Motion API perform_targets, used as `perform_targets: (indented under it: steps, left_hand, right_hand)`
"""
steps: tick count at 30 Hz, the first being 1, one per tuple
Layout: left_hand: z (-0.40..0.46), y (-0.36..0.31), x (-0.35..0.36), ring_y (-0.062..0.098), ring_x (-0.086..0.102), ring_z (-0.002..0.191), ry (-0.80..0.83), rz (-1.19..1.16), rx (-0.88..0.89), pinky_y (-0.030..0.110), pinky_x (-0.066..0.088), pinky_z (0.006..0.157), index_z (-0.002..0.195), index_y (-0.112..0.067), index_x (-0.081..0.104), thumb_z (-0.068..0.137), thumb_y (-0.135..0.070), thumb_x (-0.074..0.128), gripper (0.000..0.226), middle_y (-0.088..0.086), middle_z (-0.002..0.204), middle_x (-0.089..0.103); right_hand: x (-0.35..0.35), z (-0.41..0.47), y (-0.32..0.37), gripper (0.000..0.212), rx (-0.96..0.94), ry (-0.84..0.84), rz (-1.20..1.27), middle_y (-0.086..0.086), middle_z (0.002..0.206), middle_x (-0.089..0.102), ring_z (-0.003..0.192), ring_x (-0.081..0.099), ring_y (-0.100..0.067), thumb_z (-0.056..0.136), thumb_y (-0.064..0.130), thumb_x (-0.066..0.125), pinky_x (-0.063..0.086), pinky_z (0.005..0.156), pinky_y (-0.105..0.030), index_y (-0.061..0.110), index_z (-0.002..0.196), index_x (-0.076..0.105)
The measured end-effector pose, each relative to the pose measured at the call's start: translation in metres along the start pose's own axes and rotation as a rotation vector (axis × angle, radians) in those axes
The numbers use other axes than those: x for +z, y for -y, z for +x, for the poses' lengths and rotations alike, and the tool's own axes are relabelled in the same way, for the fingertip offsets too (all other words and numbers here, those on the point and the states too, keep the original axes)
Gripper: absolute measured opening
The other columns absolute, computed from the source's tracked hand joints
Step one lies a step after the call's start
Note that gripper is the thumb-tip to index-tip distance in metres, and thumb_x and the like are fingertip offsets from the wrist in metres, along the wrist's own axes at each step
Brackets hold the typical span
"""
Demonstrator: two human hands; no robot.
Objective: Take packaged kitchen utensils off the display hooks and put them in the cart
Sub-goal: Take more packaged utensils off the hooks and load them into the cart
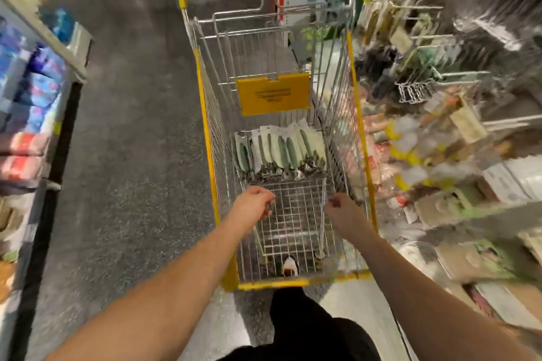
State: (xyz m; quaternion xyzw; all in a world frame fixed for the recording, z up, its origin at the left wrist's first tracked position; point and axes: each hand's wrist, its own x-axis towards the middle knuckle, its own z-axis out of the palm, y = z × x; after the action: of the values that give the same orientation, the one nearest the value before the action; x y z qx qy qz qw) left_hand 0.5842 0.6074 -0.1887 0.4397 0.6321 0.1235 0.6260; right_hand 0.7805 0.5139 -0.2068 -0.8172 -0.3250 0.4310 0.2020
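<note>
You're looking straight down into the cart (205,102), yellow-framed wire, parked lengthwise in the aisle so its right wall sits just beside the display hooks (422,79) at your 2 o'clock — a short reach from rack to basket, I'd say that's why it stands there. Shelving (35,91) with blurred blue and red packs runs down your 9 o'clock side, well apart from the action.

Inside the cart, the packaged kitchen utensils (281,149) lie in a fanned row across the basket floor at 12 o'clock from your hands, green handles side by side, cards pointing away from you. They sit flat and overlapping, which keeps the near floor bare for more.

Now the hands. Your left hand (254,203) hovers over the near left of the basket, fingers loosely curled, nothing in it. Your right hand (343,208) hangs opposite near the right wall, fingers also bent and apparently empty, though motion blur smears the fingertips. Both are just short of the row, not touching it.

Below, one shoe (290,266) shows through the wire.
</note>
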Motion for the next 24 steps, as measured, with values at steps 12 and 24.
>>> perform_targets:
  steps: [12,24]
  left_hand:
    - [0.199,-0.05,0.025,0.022,0.057,0.072,-0.027,0.127,-0.21,0.033,0.046,0.066,0.116,-0.007,0.058,0.096,-0.014,0.057,0.021,0.007,0.08,0.06]
    - [0.363,-0.023,0.062,0.027,0.056,0.097,-0.089,0.398,-0.157,0.03,0.041,0.071,0.137,0.0,0.047,0.097,-0.023,0.057,0.047,0.008,0.101,0.056]
  right_hand:
    - [0.018,0.188,0.046,0.052,0.168,0.108,-0.073,0.005,0.093,0.057,0.063,0.053,-0.01,0.099,0.022,0.055,0.045,0.051,-0.018,0.009,0.147,0.041]
    - [0.082,0.339,0.037,0.066,0.135,-0.074,-0.222,-0.013,0.143,0.049,0.112,0.057,-0.025,0.095,0.027,0.066,0.053,0.086,-0.025,0.004,0.149,0.035]
